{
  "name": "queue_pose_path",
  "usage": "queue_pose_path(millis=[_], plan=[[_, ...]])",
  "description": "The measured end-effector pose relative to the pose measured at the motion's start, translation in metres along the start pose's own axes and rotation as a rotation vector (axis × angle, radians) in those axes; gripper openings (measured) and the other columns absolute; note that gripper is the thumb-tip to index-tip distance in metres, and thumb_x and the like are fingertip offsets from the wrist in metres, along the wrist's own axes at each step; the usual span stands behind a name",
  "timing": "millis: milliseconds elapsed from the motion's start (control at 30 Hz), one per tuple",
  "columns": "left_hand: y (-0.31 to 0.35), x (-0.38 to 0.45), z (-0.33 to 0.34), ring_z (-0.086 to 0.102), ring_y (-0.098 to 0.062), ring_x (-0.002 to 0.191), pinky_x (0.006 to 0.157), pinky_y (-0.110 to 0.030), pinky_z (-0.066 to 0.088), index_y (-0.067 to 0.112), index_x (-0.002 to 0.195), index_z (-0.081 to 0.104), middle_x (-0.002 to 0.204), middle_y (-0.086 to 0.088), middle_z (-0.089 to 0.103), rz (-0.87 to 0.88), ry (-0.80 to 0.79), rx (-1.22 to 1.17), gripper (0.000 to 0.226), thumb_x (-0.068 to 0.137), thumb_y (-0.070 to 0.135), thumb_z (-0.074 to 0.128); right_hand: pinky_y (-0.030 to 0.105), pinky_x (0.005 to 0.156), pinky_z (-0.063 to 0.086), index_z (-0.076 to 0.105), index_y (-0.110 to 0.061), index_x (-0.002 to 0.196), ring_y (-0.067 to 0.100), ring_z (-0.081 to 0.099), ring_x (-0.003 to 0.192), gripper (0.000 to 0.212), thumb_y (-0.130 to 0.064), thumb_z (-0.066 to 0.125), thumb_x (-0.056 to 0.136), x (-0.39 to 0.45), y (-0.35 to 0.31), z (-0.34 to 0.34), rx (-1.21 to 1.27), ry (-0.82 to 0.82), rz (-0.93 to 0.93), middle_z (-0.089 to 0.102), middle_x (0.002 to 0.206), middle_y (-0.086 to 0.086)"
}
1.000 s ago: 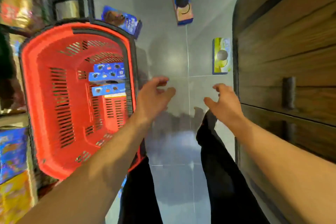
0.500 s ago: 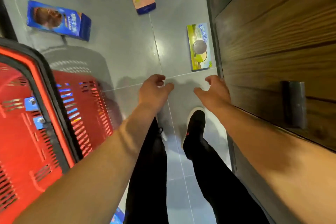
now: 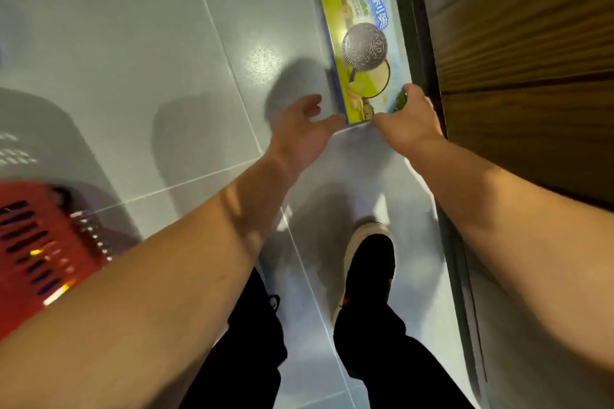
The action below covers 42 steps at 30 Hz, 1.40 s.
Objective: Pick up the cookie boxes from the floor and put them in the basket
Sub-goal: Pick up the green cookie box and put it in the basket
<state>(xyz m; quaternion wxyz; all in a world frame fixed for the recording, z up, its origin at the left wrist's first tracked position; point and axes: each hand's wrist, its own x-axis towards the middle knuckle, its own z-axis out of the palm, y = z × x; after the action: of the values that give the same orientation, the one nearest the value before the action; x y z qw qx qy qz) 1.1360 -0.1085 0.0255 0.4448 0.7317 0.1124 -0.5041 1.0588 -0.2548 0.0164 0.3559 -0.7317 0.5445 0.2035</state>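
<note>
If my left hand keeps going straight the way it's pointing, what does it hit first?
Most likely the green cookie box: the left hand points at its near left corner, fingertips almost there, though depth is unclear.

Both hands have been brought forward to the green-and-yellow cardboard cookie box (image 3: 363, 43) at 1 o'clock; its near end is now touched by the right hand (image 3: 410, 123), while the left hand (image 3: 300, 133) is held open just beside it. The red plastic basket (image 3: 40, 252) has been left at 8 o'clock.

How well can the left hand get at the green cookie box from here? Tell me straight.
Probably yes. The left hand hovers open by the near left corner of the green cookie box, with only bare floor between them. The right hand is already at the near right corner.
</note>
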Motion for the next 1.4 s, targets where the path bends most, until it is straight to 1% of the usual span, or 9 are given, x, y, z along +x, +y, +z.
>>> queue_pose_path(millis=[167, 267, 367, 467, 700, 900, 1033, 1133, 1400], plan=[[-0.01, 0.032, 0.024, 0.061, -0.018, 0.109, 0.096, -0.039, 0.049, 0.014, 0.124, 0.06, 0.122, -0.007, 0.065, 0.074, -0.111, 0.037, 0.039, 0.086, 0.019, 0.069, 0.026, 0.075, 0.049, 0.056, -0.025, 0.123, 0.017, 0.06, 0.099, 0.052, -0.024, 0.068, 0.073, 0.016, 0.014, 0.017, 0.288, 0.04, 0.1, 0.061, 0.111, -0.002], [-0.013, 0.025, 0.026, 0.065, -0.025, 0.101, 0.088, -0.04, 0.053, 0.003, 0.118, 0.056, 0.112, -0.017, 0.067, 0.063, -0.005, -0.126, 0.039, 0.083, 0.01, 0.071, 0.024, 0.061, 0.044, 0.058, -0.028, 0.093, 0.012, 0.057, 0.08, 0.026, -0.023, 0.07, 0.071, 0.003, 0.012, 0.017, 0.467, 0.035, 0.169, 0.059, 0.092, -0.007], [-0.015, 0.0, 0.022, 0.063, -0.012, 0.075, 0.067, -0.035, 0.053, 0.018, 0.103, 0.054, 0.094, -0.009, 0.069, -0.029, 0.107, -0.215, 0.029, 0.083, 0.024, 0.072, 0.033, 0.07, 0.05, 0.052, -0.024, 0.082, 0.017, 0.057, 0.079, 0.022, -0.029, 0.072, 0.074, -0.026, 0.007, 0.014, 0.585, 0.014, 0.203, 0.057, 0.085, -0.002], [-0.008, -0.03, 0.005, 0.064, -0.021, 0.077, 0.077, -0.042, 0.056, 0.019, 0.089, 0.05, 0.092, -0.014, 0.071, -0.132, 0.168, -0.331, 0.027, 0.082, 0.031, 0.073, 0.035, 0.076, 0.053, 0.052, -0.019, 0.08, 0.02, 0.061, 0.079, 0.03, -0.039, 0.074, 0.077, -0.064, 0.0, 0.004, 0.683, -0.051, 0.272, 0.061, 0.083, 0.003], [0.024, -0.163, -0.064, 0.068, -0.018, 0.073, 0.074, -0.037, 0.056, 0.016, 0.114, 0.057, 0.077, -0.005, 0.071, -0.126, 0.071, -0.468, 0.035, 0.083, 0.024, 0.073, 0.032, 0.078, 0.055, 0.057, -0.019, 0.1, 0.016, 0.068, 0.082, 0.023, -0.033, 0.07, 0.087, -0.18, -0.048, -0.039, 0.799, -0.394, 0.349, 0.067, 0.085, -0.005], [0.064, -0.299, -0.119, 0.069, -0.017, 0.082, 0.081, -0.042, 0.056, 0.04, 0.113, 0.056, 0.088, -0.001, 0.073, -0.044, -0.01, -0.408, 0.044, 0.073, 0.031, 0.073, 0.036, 0.088, 0.054, 0.066, -0.03, 0.103, 0.016, 0.069, 0.1, 0.016, -0.026, 0.068, 0.088, -0.29, -0.096, -0.112, 0.695, -0.534, 0.115, 0.072, 0.106, -0.001], [0.079, -0.382, -0.146, 0.068, -0.022, 0.089, 0.073, -0.034, 0.057, 0.031, 0.132, 0.047, 0.104, -0.013, 0.07, -0.04, -0.013, -0.403, 0.052, 0.086, 0.019, 0.07, 0.036, 0.082, 0.057, 0.056, -0.016, 0.122, 0.02, 0.071, 0.094, 0.041, -0.019, 0.071, 0.085, -0.363, -0.124, -0.148, 0.608, -0.529, 0.025, 0.071, 0.108, 0.007], [0.08, -0.433, -0.154, 0.068, -0.026, 0.088, 0.078, -0.04, 0.056, 0.032, 0.126, 0.052, 0.096, -0.011, 0.071, -0.029, 0.067, -0.443, 0.048, 0.085, 0.016, 0.07, 0.024, 0.066, 0.055, 0.058, -0.015, 0.121, 0.011, 0.071, 0.083, 0.036, -0.012, 0.069, 0.086, -0.409, -0.134, -0.164, 0.586, -0.553, -0.05, 0.073, 0.098, 0.001], [0.059, -0.555, -0.16, 0.059, -0.023, 0.091, 0.078, -0.039, 0.046, 0.021, 0.125, 0.053, 0.108, -0.017, 0.067, 0.079, 0.192, -0.562, 0.046, 0.085, 0.003, 0.067, 0.023, 0.064, 0.055, 0.054, -0.026, 0.117, 0.009, 0.071, 0.082, 0.04, -0.013, 0.072, 0.084, -0.506, -0.138, -0.188, 0.346, -0.625, -0.271, 0.07, 0.106, 0.004]])
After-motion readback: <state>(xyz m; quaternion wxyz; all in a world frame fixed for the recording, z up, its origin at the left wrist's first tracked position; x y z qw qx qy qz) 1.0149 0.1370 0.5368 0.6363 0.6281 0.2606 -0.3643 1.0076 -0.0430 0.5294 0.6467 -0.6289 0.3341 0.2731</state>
